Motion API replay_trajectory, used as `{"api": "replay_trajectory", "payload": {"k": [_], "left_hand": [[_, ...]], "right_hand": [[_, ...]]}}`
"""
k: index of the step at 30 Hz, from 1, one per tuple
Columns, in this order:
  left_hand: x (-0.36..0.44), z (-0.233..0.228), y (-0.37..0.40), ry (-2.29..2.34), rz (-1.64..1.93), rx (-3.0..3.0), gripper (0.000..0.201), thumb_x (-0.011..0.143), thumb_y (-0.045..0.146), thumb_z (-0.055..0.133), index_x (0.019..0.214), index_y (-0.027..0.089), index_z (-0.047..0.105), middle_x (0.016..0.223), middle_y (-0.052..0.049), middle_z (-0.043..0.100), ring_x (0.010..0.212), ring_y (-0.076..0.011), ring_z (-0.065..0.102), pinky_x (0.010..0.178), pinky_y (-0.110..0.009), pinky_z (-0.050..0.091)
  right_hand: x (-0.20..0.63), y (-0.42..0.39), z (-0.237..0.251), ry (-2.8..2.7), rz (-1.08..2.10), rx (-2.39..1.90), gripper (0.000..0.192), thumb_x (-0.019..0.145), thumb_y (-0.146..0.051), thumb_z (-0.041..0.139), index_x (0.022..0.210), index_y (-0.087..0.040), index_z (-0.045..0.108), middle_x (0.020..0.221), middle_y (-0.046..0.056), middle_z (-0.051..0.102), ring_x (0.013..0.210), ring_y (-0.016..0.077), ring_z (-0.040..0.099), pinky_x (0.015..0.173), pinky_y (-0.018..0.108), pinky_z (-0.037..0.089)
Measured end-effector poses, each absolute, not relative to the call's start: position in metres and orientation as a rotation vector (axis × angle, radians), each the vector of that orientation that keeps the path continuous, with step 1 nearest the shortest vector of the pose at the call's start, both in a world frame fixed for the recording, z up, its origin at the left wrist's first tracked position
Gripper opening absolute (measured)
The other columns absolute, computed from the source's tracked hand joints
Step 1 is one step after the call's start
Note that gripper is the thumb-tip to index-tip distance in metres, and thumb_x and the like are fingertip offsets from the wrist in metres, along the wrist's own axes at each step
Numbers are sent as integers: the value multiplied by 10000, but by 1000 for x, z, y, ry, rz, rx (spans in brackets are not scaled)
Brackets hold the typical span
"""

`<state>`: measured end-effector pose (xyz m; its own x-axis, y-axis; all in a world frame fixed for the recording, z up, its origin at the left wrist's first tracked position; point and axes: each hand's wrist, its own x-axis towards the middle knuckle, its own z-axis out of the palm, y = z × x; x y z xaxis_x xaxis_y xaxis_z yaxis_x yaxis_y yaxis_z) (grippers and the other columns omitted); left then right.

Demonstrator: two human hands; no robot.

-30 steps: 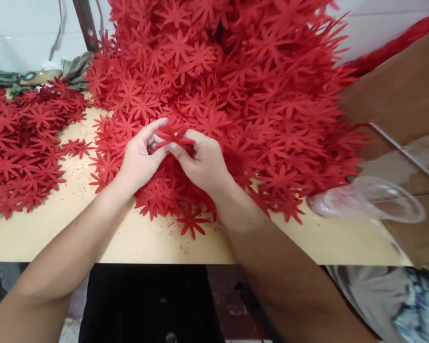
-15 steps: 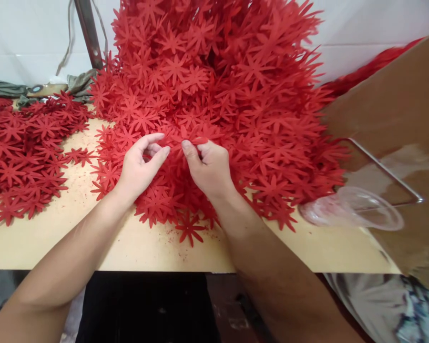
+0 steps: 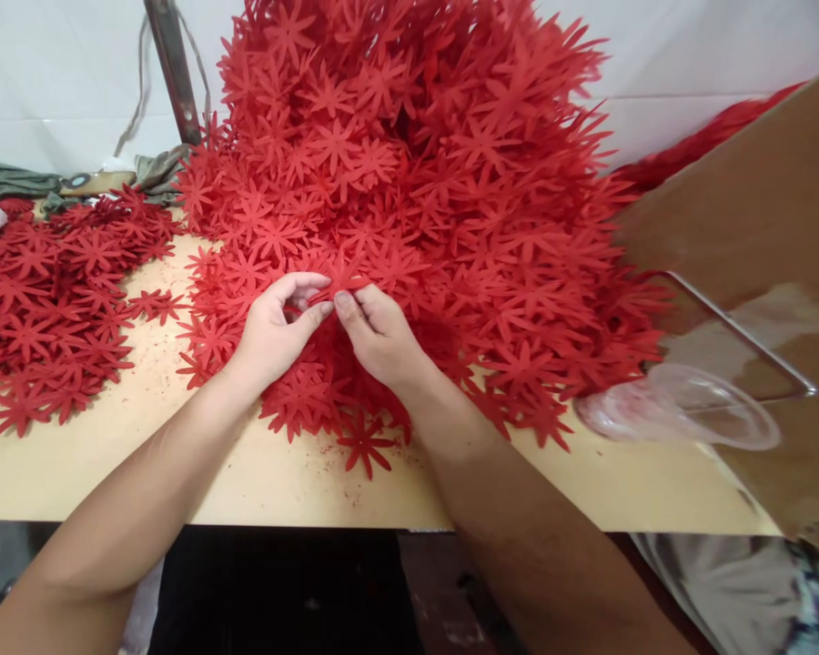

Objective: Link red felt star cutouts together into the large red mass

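A tall heap of red flower-shaped cutouts (image 3: 423, 164) rises at the middle of a light wooden table (image 3: 75, 455). My left hand (image 3: 273, 327) and my right hand (image 3: 375, 332) meet at the heap's front edge. Both pinch one red flower cutout (image 3: 341, 277) between thumbs and fingertips, the thumbs nearly touching. A flatter spread of the same cutouts (image 3: 47, 291) lies at the left. One loose cutout (image 3: 365, 441) lies near the table's front edge, between my forearms.
A brown cardboard panel (image 3: 743, 209) stands at the right with a clear plastic bag (image 3: 682, 405) held on a metal wire frame (image 3: 743, 337). A metal pole (image 3: 170, 64) and grey cloth (image 3: 14, 177) are at the back left. White wall behind.
My hands stayed together at the heap's front, working a cutout between the fingertips. The left fingers curled in closer to the right thumb. The view shifted slightly upward.
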<state>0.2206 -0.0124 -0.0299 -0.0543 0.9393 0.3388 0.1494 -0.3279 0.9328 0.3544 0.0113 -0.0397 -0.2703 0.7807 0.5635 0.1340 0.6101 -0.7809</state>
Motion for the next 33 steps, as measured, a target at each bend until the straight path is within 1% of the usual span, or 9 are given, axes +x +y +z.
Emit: {"api": "replay_trajectory", "payload": {"k": [4,8,12,17,22,26,28,30,33], "left_hand": [[222,-28,-13,1226,1470,1516,171,703,160,668,870,172,628,760,10,613,691,-81,514,668,-207,438],[220,-24,-13,1222,1535,1400,155,694,144,673,843,167,636,797,1,641,718,-83,546,732,-222,455],[221,-21,-14,1210,1562,1284,139,690,152,678,824,167,649,750,8,643,678,-83,550,714,-229,463],[221,-22,-10,1208,1645,1164,104,679,128,658,772,167,632,721,17,635,682,-79,560,719,-217,470],[195,-24,4,1264,1783,940,100,673,97,605,732,172,573,669,41,589,605,-56,535,651,-195,462],[191,-18,2,1169,1705,952,96,684,147,609,753,179,550,637,51,562,548,-48,518,591,-186,471],[199,-14,-4,1148,1629,959,95,694,165,603,753,182,531,617,56,557,529,-51,522,581,-192,485],[208,-12,-9,1155,1565,969,95,701,162,595,756,184,520,611,54,566,524,-56,531,571,-198,490],[215,-14,-11,1160,1554,1044,100,695,112,587,747,177,531,632,44,583,554,-57,538,603,-195,480]], "right_hand": [[359,12,-37,-1778,749,-777,346,838,-477,511,705,-173,610,733,32,621,718,140,577,723,305,465],[360,11,-33,-1709,818,-782,312,812,-462,553,716,-178,639,712,16,619,685,126,568,690,286,462],[356,11,-34,-1698,859,-752,367,802,-525,534,688,-182,600,717,7,580,696,116,532,701,282,454],[355,11,-35,-1619,896,-773,426,798,-527,535,559,-178,489,622,-13,463,608,94,449,607,262,417],[365,23,-35,-1252,956,-813,299,798,-474,549,682,-205,490,577,-39,471,499,77,440,492,230,397],[370,34,-40,-1212,854,-884,231,769,-399,599,725,-206,478,542,-64,447,454,61,435,453,207,382],[370,36,-45,-1284,799,-916,184,765,-357,603,778,-206,498,583,-57,483,462,61,460,460,210,404],[369,36,-49,-1361,721,-906,175,770,-322,597,888,-211,529,701,-24,553,531,75,519,516,231,459],[369,32,-49,-1478,533,-880,339,776,-314,598,1099,-228,543,1024,74,597,812,143,612,698,305,526]]}}
